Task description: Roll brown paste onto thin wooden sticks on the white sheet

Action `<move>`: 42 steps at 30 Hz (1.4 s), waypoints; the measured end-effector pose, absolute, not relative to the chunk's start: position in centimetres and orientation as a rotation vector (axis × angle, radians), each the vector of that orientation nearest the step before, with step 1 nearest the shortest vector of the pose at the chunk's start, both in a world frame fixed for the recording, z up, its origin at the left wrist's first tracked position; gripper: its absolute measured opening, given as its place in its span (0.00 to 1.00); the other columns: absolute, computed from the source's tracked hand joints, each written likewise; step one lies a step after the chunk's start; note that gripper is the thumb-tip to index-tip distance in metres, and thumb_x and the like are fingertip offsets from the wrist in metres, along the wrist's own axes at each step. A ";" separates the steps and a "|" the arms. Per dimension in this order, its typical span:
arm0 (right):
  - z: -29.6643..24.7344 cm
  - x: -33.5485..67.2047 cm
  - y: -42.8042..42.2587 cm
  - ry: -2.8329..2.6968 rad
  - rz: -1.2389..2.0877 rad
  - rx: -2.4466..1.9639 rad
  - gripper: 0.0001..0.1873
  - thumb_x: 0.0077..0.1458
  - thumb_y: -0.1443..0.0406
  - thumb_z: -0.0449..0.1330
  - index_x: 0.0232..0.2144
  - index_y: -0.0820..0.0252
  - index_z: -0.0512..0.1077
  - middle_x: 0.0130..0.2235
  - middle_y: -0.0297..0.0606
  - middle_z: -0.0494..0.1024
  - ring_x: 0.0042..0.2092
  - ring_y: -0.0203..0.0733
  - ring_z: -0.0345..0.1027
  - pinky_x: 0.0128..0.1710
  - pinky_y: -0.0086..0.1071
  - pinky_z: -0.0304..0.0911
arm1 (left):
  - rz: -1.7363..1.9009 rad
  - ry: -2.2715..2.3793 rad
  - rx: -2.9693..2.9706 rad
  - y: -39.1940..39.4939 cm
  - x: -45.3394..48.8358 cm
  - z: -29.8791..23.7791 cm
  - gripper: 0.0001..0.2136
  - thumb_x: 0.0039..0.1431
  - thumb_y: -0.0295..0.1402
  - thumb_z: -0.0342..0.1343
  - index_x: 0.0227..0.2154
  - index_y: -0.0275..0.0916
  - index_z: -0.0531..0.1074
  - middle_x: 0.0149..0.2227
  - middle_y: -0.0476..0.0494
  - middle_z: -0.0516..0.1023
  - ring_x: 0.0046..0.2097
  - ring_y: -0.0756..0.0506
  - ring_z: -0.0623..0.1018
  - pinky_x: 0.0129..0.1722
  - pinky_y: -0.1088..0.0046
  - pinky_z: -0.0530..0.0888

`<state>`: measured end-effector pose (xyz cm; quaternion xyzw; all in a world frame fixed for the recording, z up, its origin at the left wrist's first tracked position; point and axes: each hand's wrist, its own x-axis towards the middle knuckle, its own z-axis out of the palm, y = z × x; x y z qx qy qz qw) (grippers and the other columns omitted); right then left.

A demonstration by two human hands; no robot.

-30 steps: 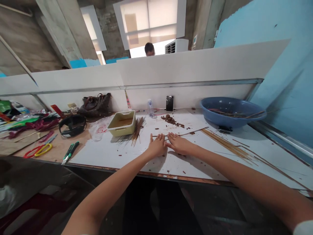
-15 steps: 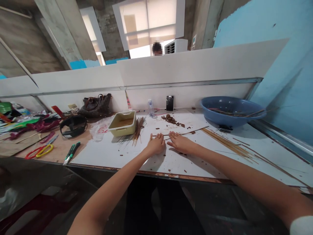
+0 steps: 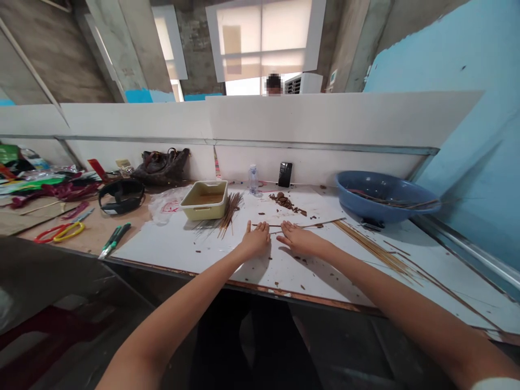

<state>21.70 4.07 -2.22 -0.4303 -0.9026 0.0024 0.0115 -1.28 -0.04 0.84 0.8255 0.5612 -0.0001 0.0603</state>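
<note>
My left hand (image 3: 255,240) and my right hand (image 3: 298,239) lie palm-down on a white board (image 3: 195,252), fingers spread, holding nothing. A small gap separates their fingertips. Just beyond them runs a thin brown stick (image 3: 309,223); I cannot tell whether my fingers touch it. Behind my left hand, a bunch of thin brown sticks (image 3: 230,215) fans out beside a cream plastic tray (image 3: 204,200). Brown crumbs (image 3: 283,202) lie farther back. To the right of my right hand, a long spread of thin sticks (image 3: 377,249) lies on the board.
A blue bowl (image 3: 385,197) holding sticks stands at the back right. A water bottle (image 3: 254,180) and a black phone (image 3: 285,174) stand by the white partition (image 3: 317,122). Green-handled cutters (image 3: 114,240), a dark bag (image 3: 161,168) and assorted clutter occupy the left. A person (image 3: 274,85) stands beyond the partition.
My hands have drawn slightly apart, mainly my left hand moving left. The whole view has shifted slightly, and the person behind the partition appears farther right.
</note>
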 end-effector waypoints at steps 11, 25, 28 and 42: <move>-2.6 21.1 4.0 -2.713 -0.047 -1.399 0.48 0.78 0.41 0.37 0.80 0.72 0.55 0.79 0.64 0.57 0.81 0.63 0.48 0.79 0.58 0.51 | -0.030 1.789 2.498 0.8 -0.7 1.3 0.30 0.80 0.36 0.36 0.79 0.32 0.56 0.80 0.28 0.59 0.81 0.36 0.58 0.82 0.44 0.42; -2.8 21.3 4.9 -2.669 -0.026 -1.356 0.46 0.78 0.42 0.42 0.78 0.72 0.58 0.77 0.67 0.62 0.79 0.65 0.54 0.77 0.59 0.54 | -0.078 1.784 2.531 0.9 -1.7 1.9 0.31 0.81 0.40 0.35 0.79 0.32 0.54 0.80 0.27 0.56 0.82 0.36 0.55 0.81 0.43 0.44; -3.4 21.8 4.1 -2.679 -0.049 -1.296 0.46 0.78 0.41 0.41 0.78 0.72 0.59 0.77 0.68 0.61 0.79 0.66 0.54 0.77 0.60 0.55 | -0.104 1.752 2.543 0.2 -2.4 1.3 0.31 0.81 0.40 0.34 0.80 0.30 0.53 0.81 0.27 0.55 0.82 0.37 0.55 0.81 0.44 0.43; -2.8 21.8 3.9 -2.661 0.020 -1.384 0.47 0.77 0.41 0.42 0.79 0.71 0.58 0.77 0.64 0.62 0.79 0.65 0.55 0.78 0.57 0.54 | -0.089 1.836 2.460 0.0 -1.4 1.5 0.35 0.80 0.43 0.34 0.79 0.22 0.51 0.80 0.23 0.53 0.82 0.34 0.54 0.81 0.49 0.45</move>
